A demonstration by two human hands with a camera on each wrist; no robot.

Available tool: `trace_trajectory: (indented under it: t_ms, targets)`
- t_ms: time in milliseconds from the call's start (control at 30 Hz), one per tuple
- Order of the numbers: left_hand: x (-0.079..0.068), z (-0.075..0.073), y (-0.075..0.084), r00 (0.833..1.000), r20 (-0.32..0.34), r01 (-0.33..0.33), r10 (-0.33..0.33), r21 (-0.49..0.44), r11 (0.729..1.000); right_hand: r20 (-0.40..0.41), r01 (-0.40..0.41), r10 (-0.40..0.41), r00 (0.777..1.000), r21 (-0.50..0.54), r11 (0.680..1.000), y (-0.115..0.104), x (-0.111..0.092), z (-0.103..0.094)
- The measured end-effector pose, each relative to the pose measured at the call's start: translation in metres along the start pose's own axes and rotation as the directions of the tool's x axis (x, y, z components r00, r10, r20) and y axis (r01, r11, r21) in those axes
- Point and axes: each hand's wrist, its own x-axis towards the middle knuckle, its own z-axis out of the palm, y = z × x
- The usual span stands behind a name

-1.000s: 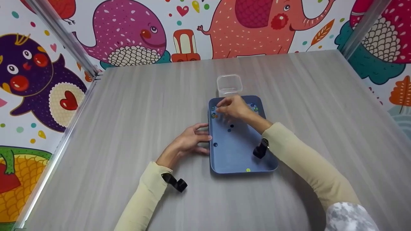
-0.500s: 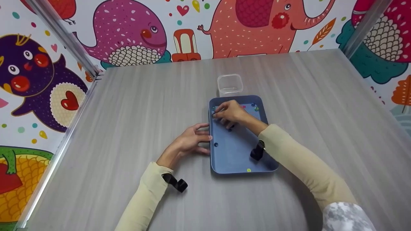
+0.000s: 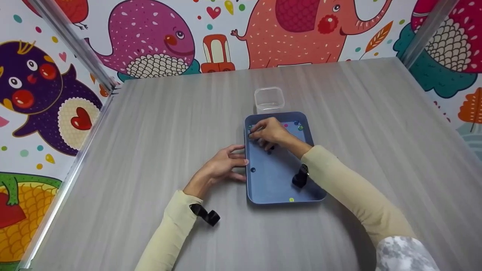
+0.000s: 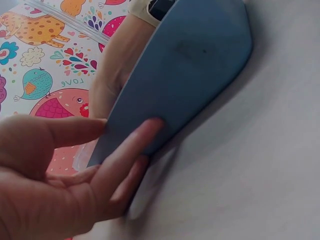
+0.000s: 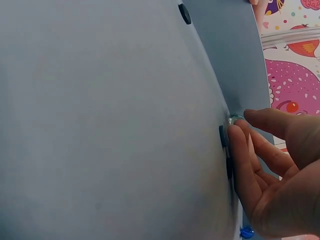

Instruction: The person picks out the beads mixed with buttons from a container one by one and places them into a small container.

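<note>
Marble [image 5: 236,119] sits narrowly pinched by the right hand [image 3: 270,131], upper centre of the head view; being glassy, it could slip if the left hand [image 3: 223,164], fingers extended, jogs the tray [image 3: 278,182].

The tray [image 3: 278,184] rests on the desk [image 3: 169,124], the tub [image 3: 269,99] just behind it. The left hand [image 3: 223,163] touches the tray's left wall; the right hand [image 3: 273,132] is inside, far left, a marble [image 5: 237,119] at its fingers. One disc [image 3: 291,200] lies at the near edge.
</note>
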Motion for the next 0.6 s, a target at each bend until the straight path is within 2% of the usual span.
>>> trace_trajectory:
  t_ms: [167, 600]
  targets:
    - [-0.0014, 0.0003, -0.0001, 1.000, 0.008, -0.008, 0.008, -0.004, 1.000, 0.010, 0.008, -0.009, 1.000, 0.016, 1.000, 0.0015, 0.0013, 0.0001]
    - [0.0005, 0.0004, -0.0003, 1.000, 0.001, 0.003, -0.003, -0.018, 1.000, -0.029, 0.018, -0.020, 0.999, -0.068, 0.998, 0.0026, 0.0025, 0.0031]
